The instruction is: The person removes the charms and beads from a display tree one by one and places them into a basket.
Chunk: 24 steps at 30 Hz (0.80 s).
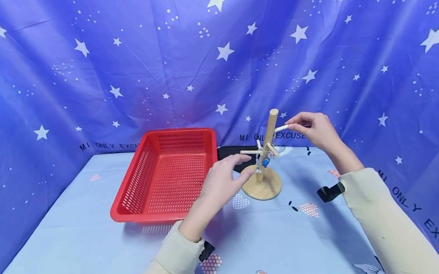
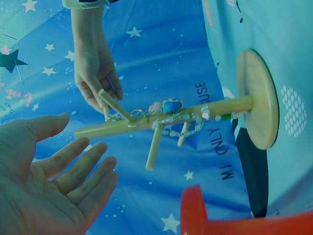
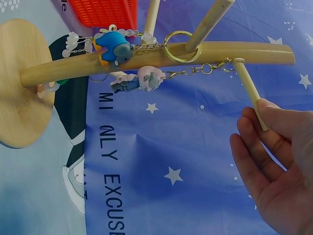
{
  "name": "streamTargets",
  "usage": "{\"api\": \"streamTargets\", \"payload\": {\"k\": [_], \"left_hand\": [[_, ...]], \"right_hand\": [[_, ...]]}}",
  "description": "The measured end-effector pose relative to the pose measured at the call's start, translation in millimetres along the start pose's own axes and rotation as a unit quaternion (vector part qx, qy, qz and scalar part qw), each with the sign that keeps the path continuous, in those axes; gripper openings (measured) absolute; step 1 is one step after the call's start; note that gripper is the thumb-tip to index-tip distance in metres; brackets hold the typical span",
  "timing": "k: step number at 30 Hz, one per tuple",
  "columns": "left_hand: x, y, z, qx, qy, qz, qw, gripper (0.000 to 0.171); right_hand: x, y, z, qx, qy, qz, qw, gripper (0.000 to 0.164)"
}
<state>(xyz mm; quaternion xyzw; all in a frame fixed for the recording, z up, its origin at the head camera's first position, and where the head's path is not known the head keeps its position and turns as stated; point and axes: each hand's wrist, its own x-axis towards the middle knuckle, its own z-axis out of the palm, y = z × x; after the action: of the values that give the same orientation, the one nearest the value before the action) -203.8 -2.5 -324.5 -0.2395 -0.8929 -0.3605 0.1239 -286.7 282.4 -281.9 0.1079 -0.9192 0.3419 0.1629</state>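
Note:
A wooden stand point(image 1: 271, 124) with a round base and several side pegs stands upright on the table. My right hand point(image 1: 317, 131) pinches the tip of an upper peg point(image 3: 248, 82) between thumb and fingers. A keychain with a pink and grey figure point(image 3: 149, 78) hangs from that peg by a gold chain. Another keychain, with a blue figure point(image 3: 116, 46), hangs by a gold ring round a neighbouring peg. A clear beaded bracelet point(image 2: 198, 125) dangles lower on the post. My left hand point(image 1: 222, 177), fingers spread and holding nothing, is left of the stand near a peg.
A red plastic basket point(image 1: 118, 211) with perforated walls sits left of the stand, beside my left forearm. Behind the stand lies a black shape point(image 1: 228, 152) on the light blue tablecloth point(image 1: 85, 250). A blue star-print curtain point(image 1: 182, 62) hangs along the back and sides.

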Motion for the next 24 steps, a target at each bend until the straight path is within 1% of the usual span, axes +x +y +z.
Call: {"api": "streamTargets", "payload": {"k": [4,9,15,24], "left_hand": [[-0.5,0.7,6.1,-0.015,-0.006,-0.009,0.9998,0.040],[-0.8,0.6,13.8,-0.031,-0.006,-0.013,0.9994,0.040],[-0.8,1.2,22.0,-0.053,-0.008,-0.028,0.9982,0.039],[-1.8,1.5,35.4,-0.103,-0.013,-0.030,0.9941,0.042]], "right_hand": [[0,0,1,0.001,0.003,0.008,1.000,0.023],[0,0,1,0.000,0.001,0.006,1.000,0.024],[0,-2,1,0.000,-0.001,0.009,1.000,0.024],[-1,-2,1,0.001,0.003,0.004,1.000,0.023]]}}
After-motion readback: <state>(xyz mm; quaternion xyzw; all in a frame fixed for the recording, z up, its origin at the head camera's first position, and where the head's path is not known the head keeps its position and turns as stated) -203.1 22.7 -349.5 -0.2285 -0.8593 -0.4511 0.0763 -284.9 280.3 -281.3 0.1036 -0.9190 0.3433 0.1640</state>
